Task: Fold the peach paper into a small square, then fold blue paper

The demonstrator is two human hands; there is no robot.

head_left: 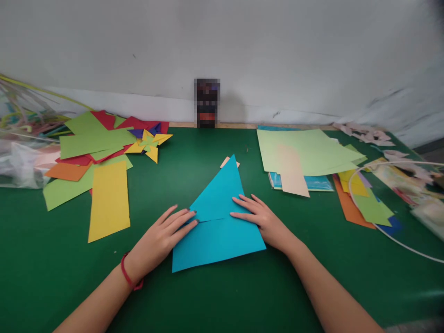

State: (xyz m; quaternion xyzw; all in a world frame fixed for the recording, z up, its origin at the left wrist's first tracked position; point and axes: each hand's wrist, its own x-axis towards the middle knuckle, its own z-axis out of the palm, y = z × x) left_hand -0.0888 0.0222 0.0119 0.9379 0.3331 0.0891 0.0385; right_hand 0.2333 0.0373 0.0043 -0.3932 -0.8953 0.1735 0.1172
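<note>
A sheet of blue paper [218, 243] lies on the green tabletop [208, 305], with a triangular folded flap at its far part that rises to a point. My left hand [164, 236], with a red string bracelet at the wrist, rests its outstretched fingertips on the paper's left edge. On the right side of the sheet lie the spread fingers of my right hand [265, 219], pressing flat. Just beyond the paper's tip is a small pale paper scrap [225, 162], partly covered by the blue sheet.
Green, red, orange and yellow paper sheets [109, 203] are piled at left, beside a yellow folded paper star [149, 144] and a plastic bag [27, 162]. Pale green sheets [301, 148] and coloured pieces lie at right, near a white cord [354, 194]. A blurred dark object [207, 104] stands against the wall.
</note>
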